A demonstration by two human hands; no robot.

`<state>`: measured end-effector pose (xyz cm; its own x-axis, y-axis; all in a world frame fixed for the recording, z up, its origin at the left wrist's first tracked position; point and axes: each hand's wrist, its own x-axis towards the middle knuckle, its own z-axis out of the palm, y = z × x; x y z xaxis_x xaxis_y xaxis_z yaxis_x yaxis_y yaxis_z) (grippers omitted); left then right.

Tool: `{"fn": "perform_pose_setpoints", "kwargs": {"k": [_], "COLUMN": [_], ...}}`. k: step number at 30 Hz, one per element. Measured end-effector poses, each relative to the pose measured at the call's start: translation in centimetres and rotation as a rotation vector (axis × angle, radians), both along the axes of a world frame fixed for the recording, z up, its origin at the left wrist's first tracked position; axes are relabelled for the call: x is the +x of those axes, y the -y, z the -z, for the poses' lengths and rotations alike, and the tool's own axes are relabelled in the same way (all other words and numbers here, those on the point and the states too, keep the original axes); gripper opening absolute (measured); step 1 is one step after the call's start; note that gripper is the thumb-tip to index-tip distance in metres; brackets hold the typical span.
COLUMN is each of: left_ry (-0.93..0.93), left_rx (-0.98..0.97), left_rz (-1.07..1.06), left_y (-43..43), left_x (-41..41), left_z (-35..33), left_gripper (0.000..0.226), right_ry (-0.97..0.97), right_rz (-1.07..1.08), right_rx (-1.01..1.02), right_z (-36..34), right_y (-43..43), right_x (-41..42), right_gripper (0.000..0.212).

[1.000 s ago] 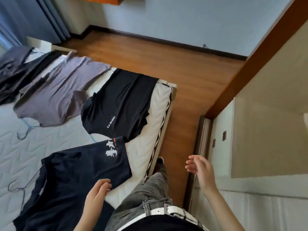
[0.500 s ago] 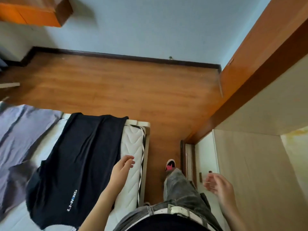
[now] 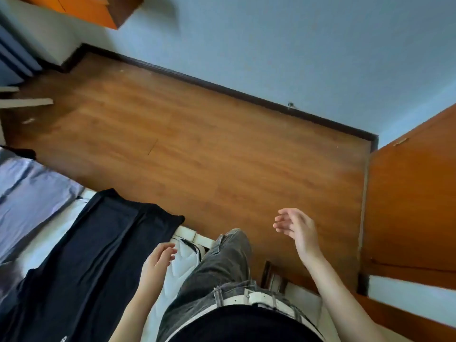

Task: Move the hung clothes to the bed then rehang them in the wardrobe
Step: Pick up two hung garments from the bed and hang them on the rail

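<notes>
Bedside: L grip (image 3: 158, 261), R grip (image 3: 296, 227) loose, empty.

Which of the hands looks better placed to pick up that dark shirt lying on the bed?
Probably the left hand: it hovers open over the white mattress, right beside the black T-shirt. The right hand is empty too, but out over the wooden floor.

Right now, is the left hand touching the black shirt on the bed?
Apart. The head view shows white mattress between the left hand and the black shirt.
</notes>
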<state>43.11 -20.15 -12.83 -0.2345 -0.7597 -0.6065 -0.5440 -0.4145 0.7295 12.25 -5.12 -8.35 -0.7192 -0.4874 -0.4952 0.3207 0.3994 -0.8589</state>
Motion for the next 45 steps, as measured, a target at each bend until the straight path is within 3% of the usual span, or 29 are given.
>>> {"fn": "perform_pose_setpoints", "kwargs": {"k": [8,15,20,23,33,40,45], "left_ry": [-0.009,-0.093,-0.068,-0.045,0.032,0.062,0.025], "left_rx": [0.045,-0.047,-0.068,-0.079,-0.087,0.046,0.032], "left_rz": [-0.28,-0.342,-0.347,-0.484,-1.245,-1.724,-1.902], "left_y": [11.2,25.3,33.3,37.5,41.7,42.1,44.8], "left_x": [-10.3,-21.2,-25.2,-26.8,-27.5,-26.0,-19.2], "left_z": [3.5,-0.7,-1.5,-0.8,-1.1,0.5,1.5], "left_gripper": [0.023,0.024,0.021,0.021,0.021,0.023,0.023], "right_ry": [-0.019,-0.025,-0.004,-0.006,-0.058,0.002,-0.022], "right_rz": [-0.242,-0.469,-0.611,-0.748,-1.512,-1.79,-1.921], "right_rx": [0.032,0.03,0.028,0.02,0.041,0.082,0.132], "right_z": [2.4,1.3,1.6,2.2,0.3,2.1,4.2], "right_y": [18.0,33.0,45.4,54.3,83.3,91.9,94.5], "right_x": [-13.8,-23.9,-28.2,-28.7,-17.8,-3.9,6.8], "right_gripper": [0.028,0.028,0.028,0.028,0.028,0.029,0.028]}}
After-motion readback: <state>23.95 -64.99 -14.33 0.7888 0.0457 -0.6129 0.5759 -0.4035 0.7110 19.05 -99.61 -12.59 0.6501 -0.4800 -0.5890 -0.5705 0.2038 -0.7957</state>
